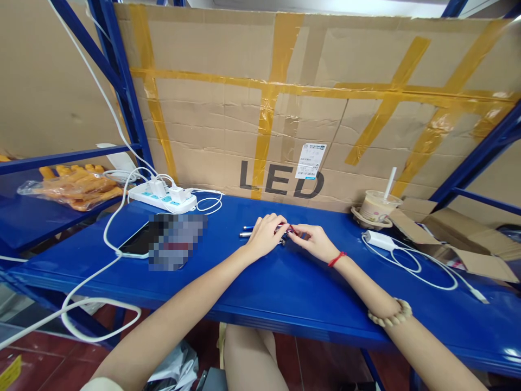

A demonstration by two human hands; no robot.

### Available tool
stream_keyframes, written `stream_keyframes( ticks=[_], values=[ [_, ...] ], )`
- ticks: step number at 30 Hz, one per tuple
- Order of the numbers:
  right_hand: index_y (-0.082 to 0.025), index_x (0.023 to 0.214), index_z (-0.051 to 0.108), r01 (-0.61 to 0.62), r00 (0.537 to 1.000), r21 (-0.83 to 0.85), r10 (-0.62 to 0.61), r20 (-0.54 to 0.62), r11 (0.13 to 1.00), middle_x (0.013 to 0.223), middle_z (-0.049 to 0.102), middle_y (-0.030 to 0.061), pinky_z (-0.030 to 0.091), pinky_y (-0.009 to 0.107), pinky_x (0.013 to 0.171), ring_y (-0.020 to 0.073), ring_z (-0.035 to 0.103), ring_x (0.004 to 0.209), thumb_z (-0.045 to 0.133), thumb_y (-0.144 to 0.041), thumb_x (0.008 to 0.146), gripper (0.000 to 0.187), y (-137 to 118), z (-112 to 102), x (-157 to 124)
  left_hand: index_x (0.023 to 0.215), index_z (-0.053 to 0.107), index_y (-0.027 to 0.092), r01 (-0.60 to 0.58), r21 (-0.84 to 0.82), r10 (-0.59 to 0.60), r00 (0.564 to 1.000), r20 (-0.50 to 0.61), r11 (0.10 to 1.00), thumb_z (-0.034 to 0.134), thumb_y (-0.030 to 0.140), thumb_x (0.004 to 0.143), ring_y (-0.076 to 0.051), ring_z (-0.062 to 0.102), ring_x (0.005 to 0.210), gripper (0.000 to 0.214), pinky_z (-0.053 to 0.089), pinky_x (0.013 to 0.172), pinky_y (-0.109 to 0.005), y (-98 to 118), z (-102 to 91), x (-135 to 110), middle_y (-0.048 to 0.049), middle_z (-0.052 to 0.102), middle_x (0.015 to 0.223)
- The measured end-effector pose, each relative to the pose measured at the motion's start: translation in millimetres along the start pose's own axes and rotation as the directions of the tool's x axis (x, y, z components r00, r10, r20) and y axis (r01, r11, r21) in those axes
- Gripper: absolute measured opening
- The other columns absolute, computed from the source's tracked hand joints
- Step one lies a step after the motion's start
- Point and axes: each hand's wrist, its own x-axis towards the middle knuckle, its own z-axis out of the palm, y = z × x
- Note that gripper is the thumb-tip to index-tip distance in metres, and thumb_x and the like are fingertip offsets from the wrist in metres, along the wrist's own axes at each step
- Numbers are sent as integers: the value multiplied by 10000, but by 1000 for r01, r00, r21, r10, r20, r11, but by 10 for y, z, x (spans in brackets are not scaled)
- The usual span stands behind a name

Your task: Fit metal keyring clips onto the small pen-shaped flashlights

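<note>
My left hand (266, 236) rests on the blue tabletop with its fingers bent over a small cluster of things. Two slim, pen-like sticks, one blue (248, 228) and one silver (245, 235), poke out from under its left side. My right hand (316, 242), with a red string round the wrist, meets it from the right. Its thumb and fingers pinch a thin, dark red thing (292, 230) whose kind I cannot make out. Small, shiny dark bits (284, 240) lie below the fingertips. Most of what the left fingers hold is hidden.
Left on the blue table (260, 293) are a white power strip (163, 200), cables and a phone (140, 239) beside a blurred-out patch. To the right stand a drink cup (376, 208), a white adapter (380, 240) with its cable, and an opened carton (476, 233). Taped cardboard (223, 125) backs the table.
</note>
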Motion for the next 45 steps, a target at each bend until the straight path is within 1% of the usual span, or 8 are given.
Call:
stream_keyframes(
  ticks=[4,11,19,23,33,38,41,45],
  values=[
    [-168,910,657,56,998,-53,-57,-21,997,620,522,12,404,220,523,108,458,538,422,-405,847,340,22,-6,-1,898,537,227,0,-2,0,1000,-5,1000,345,333,895,-149,503,880,220,323,750,-281,-10,6,2,7,569,913],
    [-161,949,656,67,992,-82,-75,-104,994,629,515,21,407,237,556,118,466,548,401,-383,863,349,33,1,0,906,531,228,0,-28,0,1000,0,1000,343,347,894,-161,512,887,223,344,780,-306,12,16,-3,8,571,920],
    [-189,1010,634,16,971,-96,-39,-234,995,650,509,26,407,248,559,129,459,554,373,-390,873,357,1,-38,11,1001,506,221,-17,-252,12,1000,-22,968,330,313,897,-147,545,933,225,404,821,-262,-32,95,17,-18,580,1028],
    [-183,1040,622,-7,963,-83,-15,-267,997,702,529,38,408,251,562,131,469,573,370,-388,874,364,0,-47,11,1044,512,240,12,-269,-6,1000,26,963,335,309,893,-156,581,886,243,428,803,-264,-37,116,17,-5,617,986],
    [-192,1029,640,-69,951,53,82,-297,996,729,524,42,444,247,534,126,497,565,387,-433,856,390,-70,-3,13,1062,540,223,-15,-101,16,1000,8,995,374,331,875,-169,609,758,273,447,688,-249,80,18,-26,-18,647,823],
    [-198,1022,647,-117,936,172,166,-310,978,728,527,33,428,231,450,101,480,493,425,-446,834,382,-71,63,20,1050,571,206,-87,85,91,995,-44,992,348,356,877,-187,593,788,319,445,747,-292,42,68,-46,-70,633,843],
    [-188,1014,649,-159,906,261,246,-345,952,760,551,31,422,231,418,79,452,435,447,-466,813,399,-54,71,34,1007,602,197,-169,192,170,985,11,967,338,389,872,-194,587,741,354,444,742,-310,56,109,-76,-85,604,736],
    [-175,1009,647,-162,883,212,238,-405,964,765,572,37,423,226,443,100,486,501,452,-457,809,396,11,37,50,1042,570,205,-152,153,153,988,4,977,280,392,894,-193,586,751,375,443,711,-295,105,126,-84,-80,606,778]
  ],
)
